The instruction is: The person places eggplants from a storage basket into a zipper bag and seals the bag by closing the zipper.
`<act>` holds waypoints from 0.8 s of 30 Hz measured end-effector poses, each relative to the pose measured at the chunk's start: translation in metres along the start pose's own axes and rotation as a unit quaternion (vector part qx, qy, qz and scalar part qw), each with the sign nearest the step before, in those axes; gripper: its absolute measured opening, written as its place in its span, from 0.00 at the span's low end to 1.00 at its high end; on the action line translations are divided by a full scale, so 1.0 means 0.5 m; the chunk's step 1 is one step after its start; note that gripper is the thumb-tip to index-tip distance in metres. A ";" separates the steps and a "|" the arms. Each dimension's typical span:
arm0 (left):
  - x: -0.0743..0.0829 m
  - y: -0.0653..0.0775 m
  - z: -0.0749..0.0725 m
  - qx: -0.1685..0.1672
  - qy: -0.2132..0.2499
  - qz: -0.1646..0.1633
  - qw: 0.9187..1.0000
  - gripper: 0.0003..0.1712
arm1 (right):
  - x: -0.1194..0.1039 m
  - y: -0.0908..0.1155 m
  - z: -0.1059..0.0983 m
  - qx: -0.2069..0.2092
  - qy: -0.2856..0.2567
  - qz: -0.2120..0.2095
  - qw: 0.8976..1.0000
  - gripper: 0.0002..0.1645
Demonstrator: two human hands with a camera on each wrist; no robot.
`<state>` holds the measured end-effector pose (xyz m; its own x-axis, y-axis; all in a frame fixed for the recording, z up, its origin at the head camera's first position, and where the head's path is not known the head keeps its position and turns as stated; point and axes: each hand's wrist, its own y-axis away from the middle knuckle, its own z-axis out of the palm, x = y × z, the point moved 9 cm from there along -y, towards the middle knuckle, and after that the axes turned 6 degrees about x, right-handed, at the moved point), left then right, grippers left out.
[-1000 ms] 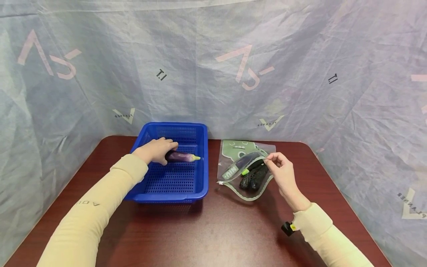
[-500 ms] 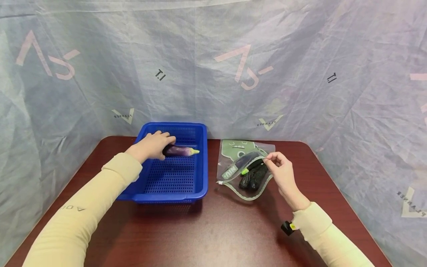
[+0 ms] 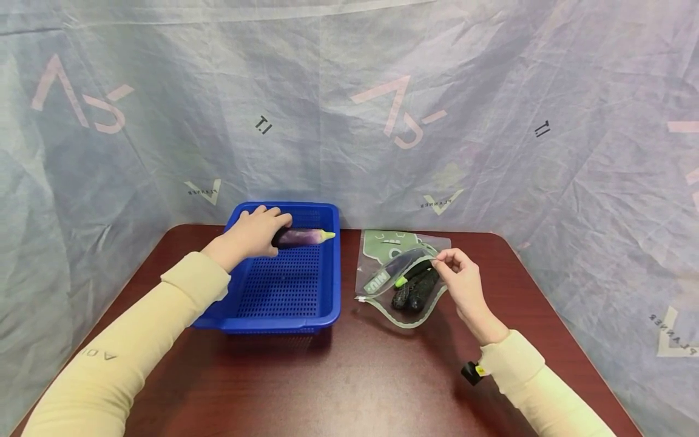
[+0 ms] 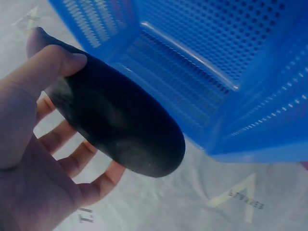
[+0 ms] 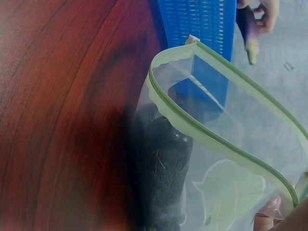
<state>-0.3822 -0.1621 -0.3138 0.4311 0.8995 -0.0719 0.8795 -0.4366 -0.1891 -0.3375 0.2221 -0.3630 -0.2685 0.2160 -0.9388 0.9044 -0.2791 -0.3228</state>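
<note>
My left hand [image 3: 253, 232] grips a purple eggplant [image 3: 299, 237] over the blue basket [image 3: 334, 285], its pale green tip pointing right toward the basket's rim. In the left wrist view, thumb and fingers wrap the dark body of the eggplant [image 4: 120, 115], which is raised clear of the basket's floor. On the right, my right hand [image 3: 463, 282] pinches the edge of a clear zip bag [image 3: 406, 323], keeping its mouth parted. Several dark, long vegetables [image 3: 419, 294] lie inside the bag, one with a bright green end. In the right wrist view, the bag's green zip strip [image 5: 216, 139] gapes wide.
The basket stands left of the bag on a reddish-brown wooden table [image 3: 349, 388]. A printed grey cloth [image 3: 322, 109] hangs behind and at both sides. A small black device [image 3: 471, 372] is at the right cuff.
My left hand has lifted the eggplant up and toward the back of the basket, then slightly right. My right hand and the bag have stayed put.
</note>
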 end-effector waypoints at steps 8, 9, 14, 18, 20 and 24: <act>0.038 0.009 -0.047 0.042 0.008 0.001 0.999 0.30 | -0.035 0.012 0.004 -0.013 -0.006 0.003 1.000 0.05; 0.042 0.010 -0.052 0.046 0.010 0.001 0.999 0.30 | -0.041 0.015 0.005 -0.014 -0.006 0.001 1.000 0.04; 0.056 0.015 -0.068 0.059 0.017 -0.005 0.998 0.30 | -0.039 0.013 0.005 -0.013 -0.010 0.001 1.000 0.04; 0.066 0.018 -0.072 0.076 0.020 -0.008 0.997 0.30 | -0.014 0.001 0.004 -0.007 -0.015 0.006 1.000 0.04; 0.072 0.020 -0.076 0.087 0.018 -0.009 0.996 0.29 | -0.005 -0.003 0.003 -0.004 -0.013 0.005 1.000 0.04; 0.092 0.024 -0.091 0.109 0.012 -0.012 0.994 0.29 | -0.004 -0.004 -0.001 0.003 -0.014 -0.002 1.000 0.05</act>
<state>-0.3425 -0.1270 -0.2748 0.4185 0.9073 -0.0417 0.8258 -0.3992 -0.3984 -0.3386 0.2225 -0.3605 -0.2809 0.1913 -0.9405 0.9017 -0.2831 -0.3269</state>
